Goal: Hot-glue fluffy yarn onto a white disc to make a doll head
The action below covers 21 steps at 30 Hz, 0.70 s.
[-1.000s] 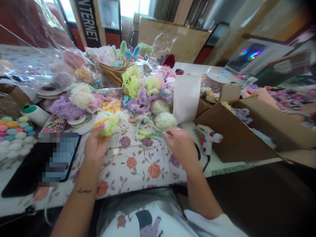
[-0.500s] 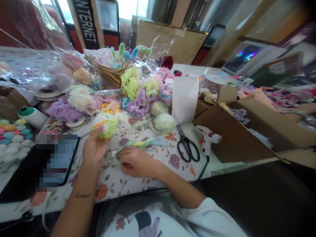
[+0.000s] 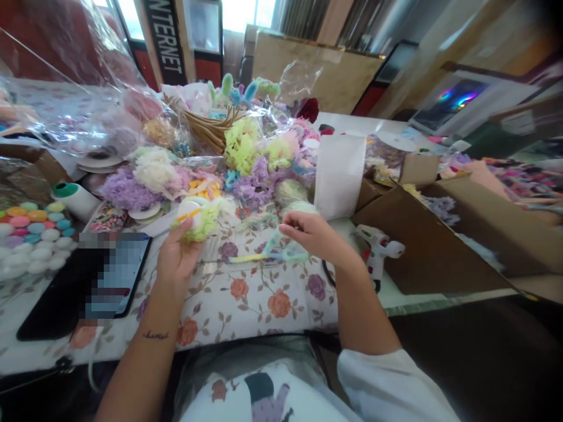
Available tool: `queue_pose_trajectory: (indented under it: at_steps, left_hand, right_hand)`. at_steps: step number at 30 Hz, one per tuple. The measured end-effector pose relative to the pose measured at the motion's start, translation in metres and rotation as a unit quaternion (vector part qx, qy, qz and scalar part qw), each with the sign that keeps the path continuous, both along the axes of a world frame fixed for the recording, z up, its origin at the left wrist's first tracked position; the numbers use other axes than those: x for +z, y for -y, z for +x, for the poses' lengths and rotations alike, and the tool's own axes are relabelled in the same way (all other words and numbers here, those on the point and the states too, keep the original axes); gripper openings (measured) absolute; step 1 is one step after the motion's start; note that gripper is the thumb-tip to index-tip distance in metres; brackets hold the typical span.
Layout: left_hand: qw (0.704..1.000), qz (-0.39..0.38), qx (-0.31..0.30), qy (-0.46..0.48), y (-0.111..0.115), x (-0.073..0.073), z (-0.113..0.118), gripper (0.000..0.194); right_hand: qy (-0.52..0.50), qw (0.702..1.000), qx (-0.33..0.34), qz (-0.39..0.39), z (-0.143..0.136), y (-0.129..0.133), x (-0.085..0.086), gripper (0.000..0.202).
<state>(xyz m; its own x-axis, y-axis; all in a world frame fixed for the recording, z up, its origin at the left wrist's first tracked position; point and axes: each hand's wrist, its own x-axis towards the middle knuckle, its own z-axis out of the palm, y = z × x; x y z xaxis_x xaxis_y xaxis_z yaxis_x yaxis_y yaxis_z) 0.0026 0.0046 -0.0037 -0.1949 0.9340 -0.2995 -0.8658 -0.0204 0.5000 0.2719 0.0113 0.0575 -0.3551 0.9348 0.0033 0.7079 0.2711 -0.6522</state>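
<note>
My left hand (image 3: 178,255) grips a fluffy yellow-green piece (image 3: 203,224) with a white round face (image 3: 190,210) and an orange strip across it. At the middle of the table my right hand (image 3: 314,234) has its fingers closed on a pale green fuzzy strand (image 3: 272,239), which looks like a pipe cleaner and bends in a loop. A yellow pipe cleaner (image 3: 246,258) lies on the floral cloth below it, a bluish one beside it. The right hand and wrist hide most of the black-handled scissors (image 3: 326,274).
A white glue gun (image 3: 377,249) lies right of my right arm, beside an open cardboard box (image 3: 409,234). Fluffy yarn heaps (image 3: 127,189) and clear plastic film fill the back. On the left are a phone (image 3: 127,275), a thread cone (image 3: 74,198) and pompoms (image 3: 37,234).
My right hand has moved right and up, carrying the pale green strand away from the yellow pipe cleaner, and now covers the scissors. My left hand keeps its hold; the view has shifted slightly.
</note>
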Motion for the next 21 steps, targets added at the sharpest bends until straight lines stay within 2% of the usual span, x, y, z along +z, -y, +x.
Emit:
queue_pose_trajectory:
  at_steps: [3, 5, 8, 10, 12, 15, 18, 21]
  left_hand:
    - [1.000, -0.003, -0.004, -0.001, -0.001, -0.001, 0.000, 0.040]
    - [1.000, -0.005, -0.005, -0.002, -0.001, -0.002, -0.001, 0.041]
    - [1.000, -0.011, -0.004, -0.010, -0.001, -0.003, -0.001, 0.039]
    - [1.000, -0.014, 0.000, -0.017, -0.001, -0.003, 0.000, 0.037]
    - [1.000, -0.011, -0.001, -0.022, -0.001, -0.002, 0.000, 0.036]
    - [1.000, -0.007, -0.009, -0.022, -0.001, -0.001, 0.002, 0.036]
    - [1.000, -0.008, -0.018, -0.022, 0.000, 0.000, 0.003, 0.036]
    - [0.999, -0.004, -0.025, -0.022, 0.001, -0.001, 0.005, 0.037]
  right_hand:
    - [0.017, 0.998, 0.050, -0.016, -0.014, -0.003, 0.013, 0.023]
    - [-0.007, 0.997, 0.074, -0.009, -0.027, -0.002, 0.025, 0.023]
    - [-0.067, 0.994, 0.083, 0.009, -0.039, -0.002, 0.040, 0.024]
    - [-0.041, 0.996, 0.068, 0.027, -0.038, -0.004, 0.043, 0.023]
    - [0.063, 0.996, 0.035, 0.048, -0.030, -0.007, 0.034, 0.021]
    - [0.217, 0.976, -0.003, 0.031, -0.014, -0.013, 0.005, 0.021]
    - [0.227, 0.973, -0.016, -0.035, 0.000, -0.011, -0.023, 0.017]
    - [0.194, 0.979, -0.027, -0.053, 0.008, -0.002, -0.038, 0.014]
